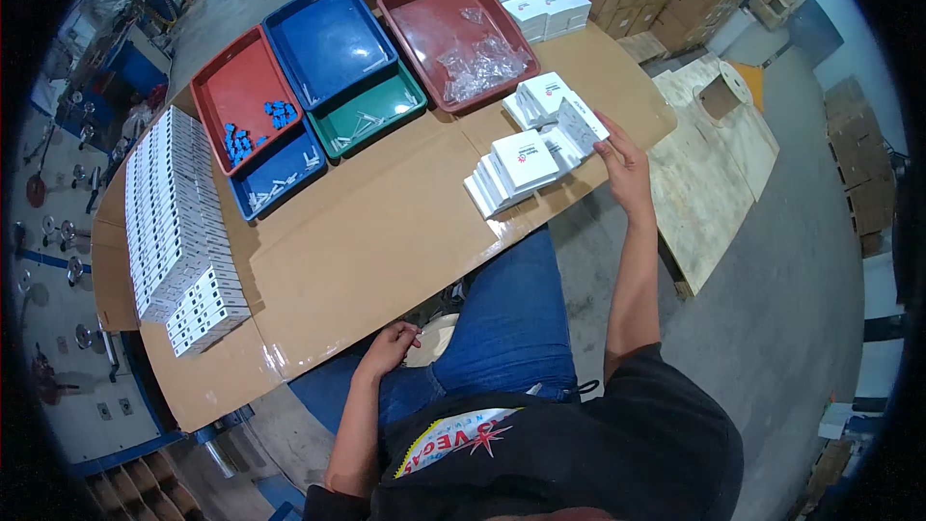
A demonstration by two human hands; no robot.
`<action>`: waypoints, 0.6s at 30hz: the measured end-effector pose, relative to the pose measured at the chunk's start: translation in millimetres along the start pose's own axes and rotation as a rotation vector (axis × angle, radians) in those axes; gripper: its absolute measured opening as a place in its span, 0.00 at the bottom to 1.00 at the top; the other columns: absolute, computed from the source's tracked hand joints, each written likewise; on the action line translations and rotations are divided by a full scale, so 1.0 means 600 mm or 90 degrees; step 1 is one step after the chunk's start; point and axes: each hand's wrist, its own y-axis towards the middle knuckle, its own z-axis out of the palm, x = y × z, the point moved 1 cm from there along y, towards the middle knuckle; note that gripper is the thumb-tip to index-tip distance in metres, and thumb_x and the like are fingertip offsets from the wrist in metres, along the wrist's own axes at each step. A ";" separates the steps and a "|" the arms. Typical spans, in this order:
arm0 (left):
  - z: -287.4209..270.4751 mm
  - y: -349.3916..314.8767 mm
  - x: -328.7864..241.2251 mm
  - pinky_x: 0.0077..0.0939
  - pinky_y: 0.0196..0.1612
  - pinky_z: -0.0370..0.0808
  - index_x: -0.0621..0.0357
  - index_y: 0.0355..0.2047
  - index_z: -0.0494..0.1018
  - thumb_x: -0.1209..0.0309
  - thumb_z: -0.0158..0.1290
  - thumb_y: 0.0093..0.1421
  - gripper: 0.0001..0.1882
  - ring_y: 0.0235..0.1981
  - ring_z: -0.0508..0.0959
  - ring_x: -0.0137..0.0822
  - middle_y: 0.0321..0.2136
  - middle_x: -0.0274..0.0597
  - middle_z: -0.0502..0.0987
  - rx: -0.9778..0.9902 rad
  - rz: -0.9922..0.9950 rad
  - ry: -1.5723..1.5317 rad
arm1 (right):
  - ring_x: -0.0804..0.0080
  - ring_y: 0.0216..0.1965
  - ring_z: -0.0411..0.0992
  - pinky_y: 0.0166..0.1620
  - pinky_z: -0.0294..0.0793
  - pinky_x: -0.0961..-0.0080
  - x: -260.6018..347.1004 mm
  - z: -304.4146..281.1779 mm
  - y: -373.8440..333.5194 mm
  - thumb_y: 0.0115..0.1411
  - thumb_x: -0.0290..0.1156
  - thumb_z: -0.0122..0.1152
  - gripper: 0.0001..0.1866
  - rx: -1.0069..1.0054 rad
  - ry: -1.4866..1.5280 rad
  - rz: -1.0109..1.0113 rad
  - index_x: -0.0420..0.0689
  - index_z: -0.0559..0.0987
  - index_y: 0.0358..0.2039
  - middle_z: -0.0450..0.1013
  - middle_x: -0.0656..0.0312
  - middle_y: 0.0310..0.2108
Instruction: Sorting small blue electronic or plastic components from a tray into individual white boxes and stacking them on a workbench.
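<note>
My right hand reaches to the right side of the cardboard-topped table, its fingers closed on the edge of a white box that stands tilted among others. Just left of it lies a heap of flat white boxes, some stacked and some leaning, with dark and red print on top. Another small white box rests behind. My left hand is low by my thigh, below the table's front edge. Its fingers are curled together, and whatever they hold is too small to make out.
Long rows of white boxes line the table's left side. Trays stand at the back: a red one with blue parts, blue, green with white pieces, and dark red with clear plastic bags. More white boxes are stacked behind.
</note>
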 end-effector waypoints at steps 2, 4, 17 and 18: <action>0.001 -0.010 -0.017 0.19 0.29 0.68 0.60 0.49 0.77 0.57 0.46 0.75 0.19 0.26 0.69 0.22 0.33 0.34 0.81 -0.003 0.025 0.005 | 0.68 0.64 0.69 0.65 0.67 0.70 0.047 0.010 -0.007 0.67 0.25 0.61 0.19 0.003 0.016 -0.016 0.38 0.79 0.57 0.74 0.57 0.63; 0.011 -0.031 -0.060 0.22 0.43 0.74 0.61 0.53 0.76 0.60 0.49 0.73 0.18 0.38 0.77 0.26 0.38 0.36 0.81 0.039 -0.012 -0.080 | 0.66 0.62 0.71 0.63 0.69 0.69 0.091 0.026 -0.020 0.65 0.23 0.60 0.21 0.030 0.016 0.006 0.38 0.78 0.59 0.75 0.55 0.61; 0.035 -0.092 -0.328 0.37 0.68 0.63 0.56 0.76 0.43 0.65 0.67 0.59 0.54 0.65 0.68 0.42 0.65 0.51 0.66 -0.304 0.659 -0.512 | 0.51 0.65 0.70 0.65 0.72 0.62 0.227 0.303 -0.191 0.53 0.10 0.59 0.31 0.357 0.329 -0.119 0.39 0.78 0.60 0.72 0.46 0.63; 0.030 -0.103 -0.329 0.38 0.68 0.63 0.58 0.75 0.44 0.65 0.68 0.57 0.55 0.66 0.68 0.42 0.66 0.52 0.65 -0.351 0.648 -0.459 | 0.50 0.66 0.69 0.67 0.69 0.61 0.233 0.320 -0.202 0.51 0.10 0.59 0.32 0.359 0.331 -0.151 0.40 0.78 0.60 0.71 0.46 0.63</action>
